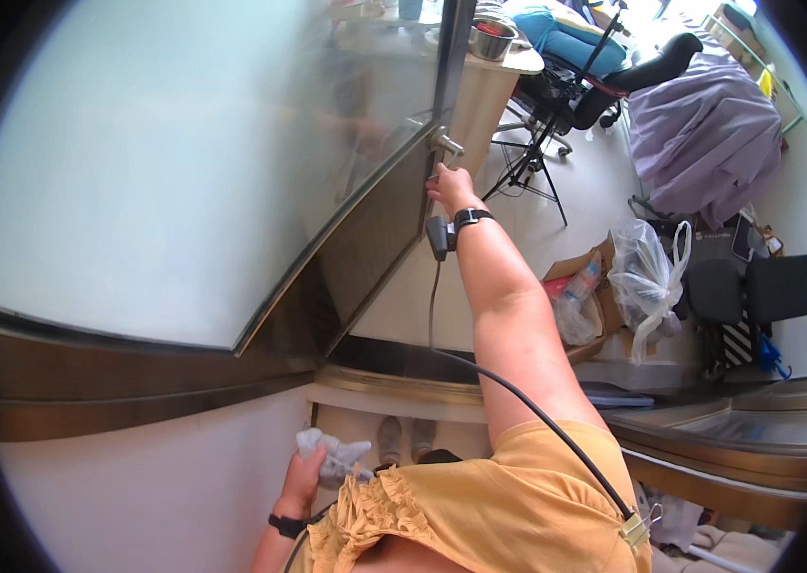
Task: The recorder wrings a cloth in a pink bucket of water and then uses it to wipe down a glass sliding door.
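My right hand reaches far forward to the lever handle of a dark-framed glass door; its fingers curl at the lever, and how firmly they hold it does not show. A strap with a dark device and a cable is around that wrist. At the lower left, my left hand holds a crumpled whitish cloth or plastic bundle. A black band circles the left wrist.
Beyond the doorway stand a table with a metal bowl, a black tripod and an office chair. To the right are a cloth-covered heap, a cardboard box and a knotted plastic bag. A raised threshold crosses the floor.
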